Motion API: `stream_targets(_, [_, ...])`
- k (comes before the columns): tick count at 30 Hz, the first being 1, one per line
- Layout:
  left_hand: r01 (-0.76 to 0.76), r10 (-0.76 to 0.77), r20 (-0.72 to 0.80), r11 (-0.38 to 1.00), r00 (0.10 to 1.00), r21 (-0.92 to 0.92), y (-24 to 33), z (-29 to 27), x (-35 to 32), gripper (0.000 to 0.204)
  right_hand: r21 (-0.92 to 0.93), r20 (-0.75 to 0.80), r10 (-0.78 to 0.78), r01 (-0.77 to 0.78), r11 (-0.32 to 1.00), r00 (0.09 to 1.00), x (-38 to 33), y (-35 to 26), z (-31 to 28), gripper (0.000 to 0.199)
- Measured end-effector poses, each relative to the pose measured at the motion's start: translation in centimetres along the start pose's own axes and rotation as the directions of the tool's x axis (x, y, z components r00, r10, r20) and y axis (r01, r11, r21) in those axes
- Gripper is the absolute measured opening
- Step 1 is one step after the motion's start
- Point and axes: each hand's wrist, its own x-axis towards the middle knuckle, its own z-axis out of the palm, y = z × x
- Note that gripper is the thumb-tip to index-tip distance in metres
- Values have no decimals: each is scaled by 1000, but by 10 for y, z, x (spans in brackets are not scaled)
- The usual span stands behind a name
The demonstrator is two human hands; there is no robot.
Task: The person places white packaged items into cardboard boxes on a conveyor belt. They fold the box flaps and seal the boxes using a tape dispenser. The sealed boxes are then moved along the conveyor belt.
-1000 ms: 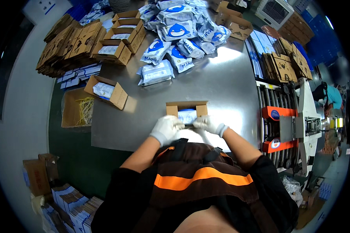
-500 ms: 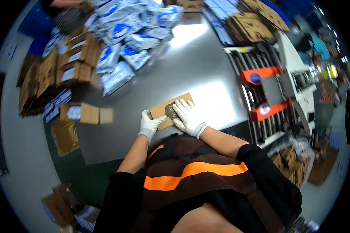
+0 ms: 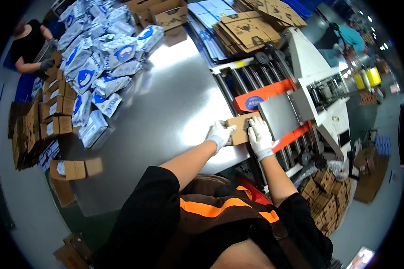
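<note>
A small brown cardboard box (image 3: 239, 127) is held between my two white-gloved hands, above the right edge of the metal table. My left hand (image 3: 220, 136) grips its left end, the thumb along the near side. My right hand (image 3: 259, 136) lies over its right end with the fingers pressed on top. Just beyond the box is a roller machine, probably a carton sealer (image 3: 280, 116), with orange side guides and a grey plate in the middle. The box sits right at the mouth of these guides; whether it touches them I cannot tell.
White and blue pouches (image 3: 105, 54) are heaped at the table's far left. Small open cartons (image 3: 54, 112) stand along the left edge, with one open carton (image 3: 69, 170) nearer. Flattened cardboard (image 3: 249, 31) is stacked at the back. A co-worker (image 3: 31, 47) stands far left. Bagged boxes (image 3: 323, 201) lie right.
Both hands have carried the box rightward from the middle of the table to the roller machine. My view has turned right, and a co-worker shows more fully at the far left.
</note>
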Motion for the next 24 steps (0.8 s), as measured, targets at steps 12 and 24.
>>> stream_targets(12, [-126, 338, -753, 937, 565, 326, -59, -361, -77, 53, 486, 756, -230, -289, 825, 612, 24, -163, 73, 28])
stream_targets(24, [-375, 11, -733, 864, 680, -335, -45, -549, -58, 104, 132, 874, 93, -416, 900, 477, 63, -311, 164, 29])
